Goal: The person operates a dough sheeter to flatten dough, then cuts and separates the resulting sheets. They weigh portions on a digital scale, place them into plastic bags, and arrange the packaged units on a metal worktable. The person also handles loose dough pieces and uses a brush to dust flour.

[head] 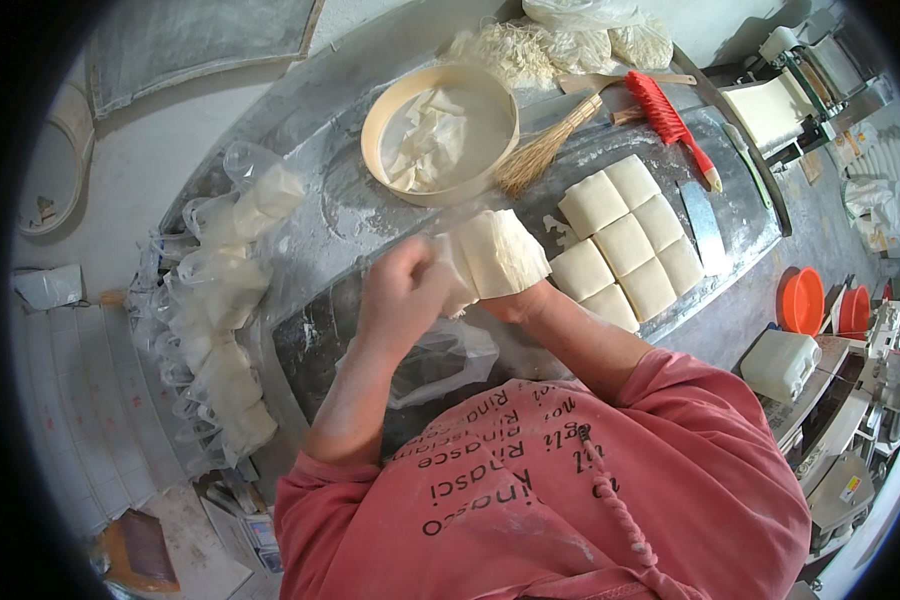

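Note:
My right hand [521,301] is under a thick stack of dough sheets [502,255], holding it up above the table. Blurred, my left hand [409,277] is at the stack's left end, with its fingers bent at the near sheets; whether it grips them is hard to tell. Below the hands lies an open clear plastic bag [446,364]. To the right, square stacks of cut dough sheets [630,236] sit side by side in a block, with a metal scraper blade [701,225] along their right side.
A round wooden-rimmed sieve [375,150] holds dough scraps. Near it lie a straw whisk broom [544,154] and a red bench brush [656,105]. Bagged dough stacks [225,367] line the table's left edge. Loose noodles [506,56] lie at the back. A dough-rolling machine [810,82] stands back right.

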Demonstrator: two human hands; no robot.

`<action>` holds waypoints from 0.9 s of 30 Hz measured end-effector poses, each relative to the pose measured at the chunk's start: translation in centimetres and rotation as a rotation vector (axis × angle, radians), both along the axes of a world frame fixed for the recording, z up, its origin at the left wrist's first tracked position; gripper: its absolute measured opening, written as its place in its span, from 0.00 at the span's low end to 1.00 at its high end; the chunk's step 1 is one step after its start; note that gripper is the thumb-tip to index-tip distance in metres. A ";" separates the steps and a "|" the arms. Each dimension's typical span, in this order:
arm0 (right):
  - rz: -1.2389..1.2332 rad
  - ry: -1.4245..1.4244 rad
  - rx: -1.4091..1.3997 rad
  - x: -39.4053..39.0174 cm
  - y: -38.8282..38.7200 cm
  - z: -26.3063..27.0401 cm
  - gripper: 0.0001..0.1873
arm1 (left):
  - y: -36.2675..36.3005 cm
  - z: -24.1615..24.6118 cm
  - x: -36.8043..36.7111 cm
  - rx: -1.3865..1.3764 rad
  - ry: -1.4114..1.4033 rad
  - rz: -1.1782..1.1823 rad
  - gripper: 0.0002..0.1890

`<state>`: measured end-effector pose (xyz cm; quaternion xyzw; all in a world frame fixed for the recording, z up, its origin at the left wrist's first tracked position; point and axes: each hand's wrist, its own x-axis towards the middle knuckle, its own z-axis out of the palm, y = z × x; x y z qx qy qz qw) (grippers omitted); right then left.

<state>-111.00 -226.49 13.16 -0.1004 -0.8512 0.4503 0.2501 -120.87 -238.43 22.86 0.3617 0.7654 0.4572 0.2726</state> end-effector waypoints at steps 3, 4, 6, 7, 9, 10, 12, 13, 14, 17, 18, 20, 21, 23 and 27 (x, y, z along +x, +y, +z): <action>-0.060 0.042 0.227 0.5 0.5 0.7 0.16 | -2.2 -1.4 -0.5 0.116 0.021 0.186 0.03; -0.108 0.045 0.229 0.4 0.2 1.0 0.15 | -2.3 -1.3 -0.3 0.166 0.124 0.251 0.04; -0.089 0.035 0.206 0.1 0.1 0.4 0.16 | -2.1 -0.6 0.3 0.230 0.183 0.268 0.07; -0.077 0.030 0.197 0.0 0.0 0.0 0.16 | -1.7 0.1 0.8 0.164 0.202 0.202 0.08; 0.041 0.045 -0.102 -0.5 -0.7 -1.1 0.17 | -0.8 1.3 1.9 0.031 0.241 0.068 0.09; 0.079 0.078 -0.221 -0.7 -1.0 -1.4 0.17 | -0.1 1.7 2.4 0.034 0.272 0.030 0.11; 0.131 0.168 -0.429 -0.9 -1.5 -1.0 0.17 | 0.2 1.2 2.4 0.059 0.319 -0.004 0.07; 0.114 0.177 -0.372 -0.6 -1.5 -0.3 0.17 | 0.3 0.9 2.5 0.073 0.340 -0.024 0.06; 0.098 0.187 -0.314 -0.4 -1.6 0.4 0.17 | 0.2 0.9 2.4 0.068 0.317 -0.028 0.05; 0.022 0.092 0.038 0.6 -1.3 1.7 0.16 | -0.6 0.8 2.2 0.072 0.194 -0.024 0.03; 0.030 0.078 -0.013 0.6 -1.1 1.2 0.16 | -0.7 0.8 2.2 0.091 0.119 -0.020 0.03; 0.065 0.053 -0.117 0.7 -0.8 0.9 0.16 | -1.1 0.7 1.9 0.097 0.006 -0.003 0.03; 0.099 0.042 -0.173 0.7 -0.7 1.1 0.16 | -1.5 0.4 1.5 0.084 -0.031 0.017 0.03; 0.106 0.022 -0.103 0.9 -0.6 2.1 0.16 | -2.3 -0.5 1.0 0.085 -0.100 0.042 0.03; 0.050 -0.001 0.085 0.8 -0.7 2.6 0.14 | -2.5 -1.2 1.7 0.227 -0.175 0.148 0.02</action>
